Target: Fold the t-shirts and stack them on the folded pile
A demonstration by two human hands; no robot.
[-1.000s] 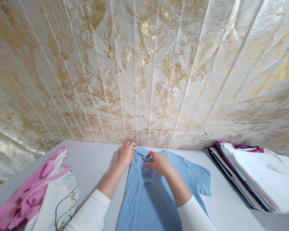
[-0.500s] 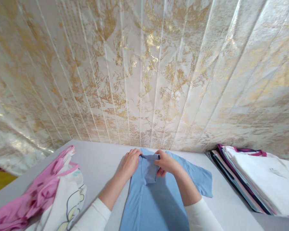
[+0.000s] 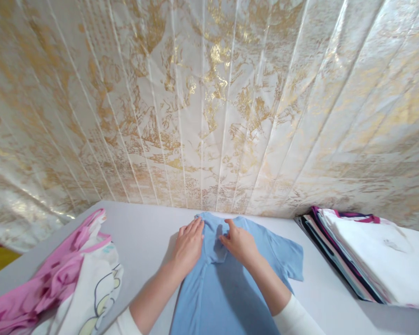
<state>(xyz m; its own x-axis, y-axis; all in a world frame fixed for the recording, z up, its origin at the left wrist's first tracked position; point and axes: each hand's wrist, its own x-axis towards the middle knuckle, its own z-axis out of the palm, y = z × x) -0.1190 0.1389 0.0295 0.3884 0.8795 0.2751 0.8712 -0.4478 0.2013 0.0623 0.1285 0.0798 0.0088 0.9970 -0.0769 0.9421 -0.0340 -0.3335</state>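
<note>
A light blue T-shirt (image 3: 226,288) lies on the pale grey table (image 3: 143,232), its collar toward the wall and its left side folded inward. My left hand (image 3: 189,244) rests flat on the folded left edge near the collar, fingers stretched out. My right hand (image 3: 240,243) lies flat on the shirt just right of the collar, fingers extended. The right sleeve (image 3: 289,258) sticks out sideways, unfolded. Both hands hold nothing and press on the cloth.
A loose heap of pink and white printed garments (image 3: 63,284) lies at the left. A neat stack of folded clothes (image 3: 366,256), white on top, sits at the right. A shiny gold-and-white patterned covering (image 3: 209,102) rises behind the table.
Both hands let go of the collar they were pinching and now lie flat on the shirt. The view has shifted slightly.
</note>
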